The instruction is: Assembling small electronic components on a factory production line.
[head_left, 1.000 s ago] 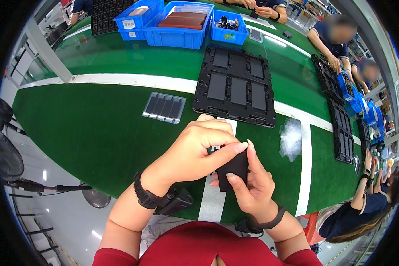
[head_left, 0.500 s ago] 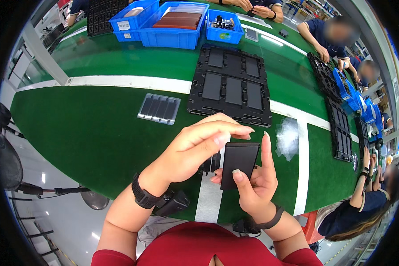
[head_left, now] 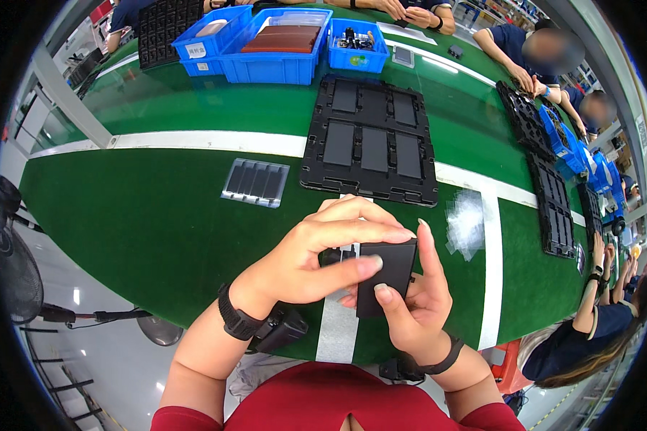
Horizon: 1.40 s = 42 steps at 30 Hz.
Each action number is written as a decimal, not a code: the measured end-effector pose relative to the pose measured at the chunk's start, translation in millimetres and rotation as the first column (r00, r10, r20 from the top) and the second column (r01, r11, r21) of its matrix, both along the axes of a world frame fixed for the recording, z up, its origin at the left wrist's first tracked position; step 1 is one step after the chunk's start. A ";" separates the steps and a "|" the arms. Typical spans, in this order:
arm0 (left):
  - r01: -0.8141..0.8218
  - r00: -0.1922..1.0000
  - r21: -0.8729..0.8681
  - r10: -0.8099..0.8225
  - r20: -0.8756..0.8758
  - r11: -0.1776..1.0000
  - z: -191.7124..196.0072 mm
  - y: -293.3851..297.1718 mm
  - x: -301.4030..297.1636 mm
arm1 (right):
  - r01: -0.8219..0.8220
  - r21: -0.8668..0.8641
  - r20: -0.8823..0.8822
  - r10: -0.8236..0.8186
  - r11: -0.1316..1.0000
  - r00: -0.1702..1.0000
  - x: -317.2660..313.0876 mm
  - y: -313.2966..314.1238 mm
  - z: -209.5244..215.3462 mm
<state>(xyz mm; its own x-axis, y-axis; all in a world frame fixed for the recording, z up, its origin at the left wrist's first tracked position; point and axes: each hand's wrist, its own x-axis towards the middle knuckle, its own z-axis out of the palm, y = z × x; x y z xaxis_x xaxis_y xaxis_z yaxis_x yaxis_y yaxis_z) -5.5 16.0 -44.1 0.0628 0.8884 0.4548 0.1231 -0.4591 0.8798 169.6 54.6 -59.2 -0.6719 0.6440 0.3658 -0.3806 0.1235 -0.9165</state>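
Note:
A flat black rectangular block point(head_left: 395, 267) is held in front of me above the green table. My right hand point(head_left: 423, 312) grips it from below and the right side, thumb on its lower face. Across its top edge lie the fingers of my left hand point(head_left: 305, 251), and the left thumb presses on its face, so this hand is closed on it too. Behind the hands sits a dark object point(head_left: 331, 257), mostly hidden. Beyond them is a black moulded tray point(head_left: 370, 188) with several flat dark panels in its recesses.
Left of the tray lies a clear plastic holder point(head_left: 255, 183) with dark strips. Clear film sheets point(head_left: 465, 225) overlap at the right. Blue bins point(head_left: 269, 70) line the far side, and more black trays point(head_left: 553, 208) stand at the right, where other people work.
My left hand has come down onto the block. Its thumb now presses on the face and its fingers touch the top edge, where before they hovered above it.

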 end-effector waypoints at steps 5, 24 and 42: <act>0.062 0.966 -0.050 -0.048 0.255 0.997 -2.1 0.3 0.5 | -0.067 0.095 0.119 0.055 0.993 0.991 0.3 1.1 -1.4; -0.180 0.977 0.021 0.181 -0.108 0.983 4.8 -4.4 0.6 | 0.001 -0.190 0.053 0.009 0.982 0.999 -4.9 1.7 10.8; -0.092 0.965 0.123 0.119 -0.235 0.988 37.4 -11.7 -15.2 | -0.649 -0.480 -0.280 0.598 0.590 0.751 10.5 22.0 -7.6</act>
<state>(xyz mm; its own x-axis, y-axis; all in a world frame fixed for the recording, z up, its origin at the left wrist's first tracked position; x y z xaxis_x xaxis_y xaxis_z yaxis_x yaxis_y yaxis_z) -20.6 4.3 -6.7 0.0910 0.8414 0.5328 0.3787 -0.5240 0.7629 180.1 76.6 -66.8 -0.9670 0.1766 0.1836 -0.2546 -0.6514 -0.7147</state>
